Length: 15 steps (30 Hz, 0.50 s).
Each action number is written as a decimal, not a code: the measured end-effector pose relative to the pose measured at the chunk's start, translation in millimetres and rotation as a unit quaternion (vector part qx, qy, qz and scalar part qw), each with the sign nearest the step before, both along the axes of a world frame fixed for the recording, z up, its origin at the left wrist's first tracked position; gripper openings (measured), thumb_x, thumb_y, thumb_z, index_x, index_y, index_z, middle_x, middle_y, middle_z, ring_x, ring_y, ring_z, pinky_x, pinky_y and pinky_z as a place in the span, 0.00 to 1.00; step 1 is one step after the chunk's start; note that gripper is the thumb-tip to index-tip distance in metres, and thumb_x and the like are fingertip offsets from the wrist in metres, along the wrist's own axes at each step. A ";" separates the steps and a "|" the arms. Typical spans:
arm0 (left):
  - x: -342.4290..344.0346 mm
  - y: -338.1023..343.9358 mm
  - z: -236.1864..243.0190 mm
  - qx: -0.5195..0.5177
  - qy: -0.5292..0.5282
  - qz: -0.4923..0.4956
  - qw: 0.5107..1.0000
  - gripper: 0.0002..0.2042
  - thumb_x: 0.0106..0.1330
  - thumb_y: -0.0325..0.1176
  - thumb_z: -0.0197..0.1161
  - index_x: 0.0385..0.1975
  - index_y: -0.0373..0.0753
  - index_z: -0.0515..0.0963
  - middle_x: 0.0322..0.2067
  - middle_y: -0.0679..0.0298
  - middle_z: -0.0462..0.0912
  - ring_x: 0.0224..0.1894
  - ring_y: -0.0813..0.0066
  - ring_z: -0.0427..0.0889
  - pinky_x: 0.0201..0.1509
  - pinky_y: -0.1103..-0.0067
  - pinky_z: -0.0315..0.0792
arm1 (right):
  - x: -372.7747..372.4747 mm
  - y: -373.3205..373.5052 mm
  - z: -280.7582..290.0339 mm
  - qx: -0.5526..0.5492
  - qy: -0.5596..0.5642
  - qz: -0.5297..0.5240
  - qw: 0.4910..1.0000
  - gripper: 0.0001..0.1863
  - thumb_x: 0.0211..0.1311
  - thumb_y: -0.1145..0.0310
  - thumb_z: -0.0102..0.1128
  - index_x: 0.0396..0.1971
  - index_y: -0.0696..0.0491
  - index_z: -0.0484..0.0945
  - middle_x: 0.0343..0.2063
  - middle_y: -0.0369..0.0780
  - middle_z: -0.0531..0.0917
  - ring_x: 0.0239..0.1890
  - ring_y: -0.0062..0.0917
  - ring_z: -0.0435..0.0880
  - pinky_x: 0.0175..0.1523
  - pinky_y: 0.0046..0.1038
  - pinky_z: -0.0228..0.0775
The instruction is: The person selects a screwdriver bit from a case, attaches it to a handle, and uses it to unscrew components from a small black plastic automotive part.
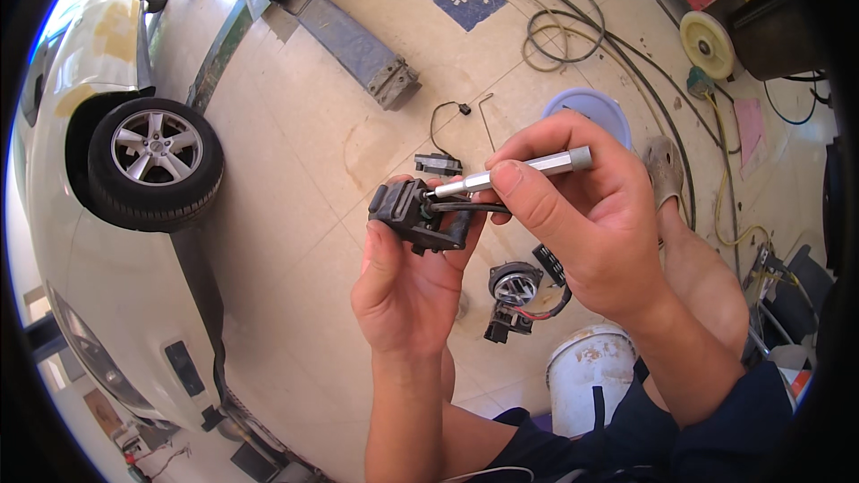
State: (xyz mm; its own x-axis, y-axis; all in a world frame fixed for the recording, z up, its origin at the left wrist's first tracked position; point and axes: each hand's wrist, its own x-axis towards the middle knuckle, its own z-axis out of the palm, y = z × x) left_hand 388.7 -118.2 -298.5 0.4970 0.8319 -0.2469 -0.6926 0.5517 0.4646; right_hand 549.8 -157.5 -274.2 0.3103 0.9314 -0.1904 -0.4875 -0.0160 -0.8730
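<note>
A black plastic car part [404,212] with dark cables is gripped in my left hand [407,291], thumb on its near side and fingers behind it. My right hand [591,224] pinches a silver screwdriver [528,170] between thumb and fingers. The screwdriver's tip meets the top right of the black part; the exact contact spot is too small to make out. On the floor beyond my hands lies a small black module [438,164] with a short cable. Below my right hand rests a round emblem unit [516,285] with a black connector and red wires.
At left stands a pale car with a silver-spoked wheel [155,148]. A grey metal lift arm [331,31] lies ahead. Behind my right hand is a lavender basin [591,107]. A stained white bucket [586,367] stands near my legs. Hoses [617,36] and a cable reel [707,45] lie at right.
</note>
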 end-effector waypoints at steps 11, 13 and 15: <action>4.3 -4.3 4.3 0.071 0.116 0.003 0.991 0.23 0.71 0.40 0.57 0.59 0.33 0.62 0.55 0.49 0.72 0.61 0.53 0.71 0.65 0.57 0.67 | 5.4 -0.1 0.9 0.030 -0.051 -0.028 0.998 0.05 0.67 0.73 0.57 0.35 0.59 0.75 0.32 0.35 0.77 0.33 0.13 0.75 0.38 0.16 0.68; 7.3 -7.2 6.0 0.082 0.133 0.017 0.988 0.23 0.70 0.39 0.58 0.58 0.33 0.62 0.54 0.49 0.72 0.61 0.53 0.72 0.64 0.57 0.69 | 10.0 0.0 -4.6 0.023 -0.051 -0.021 0.998 0.06 0.69 0.71 0.56 0.35 0.59 0.75 0.30 0.34 0.76 0.30 0.11 0.71 0.34 0.15 0.64; 9.4 -8.1 8.0 0.073 0.133 0.031 0.988 0.23 0.70 0.39 0.58 0.58 0.33 0.62 0.54 0.48 0.72 0.61 0.52 0.72 0.63 0.57 0.70 | 15.1 0.6 -6.4 0.004 -0.077 -0.009 0.997 0.07 0.71 0.69 0.54 0.35 0.58 0.75 0.28 0.32 0.75 0.26 0.09 0.67 0.29 0.13 0.58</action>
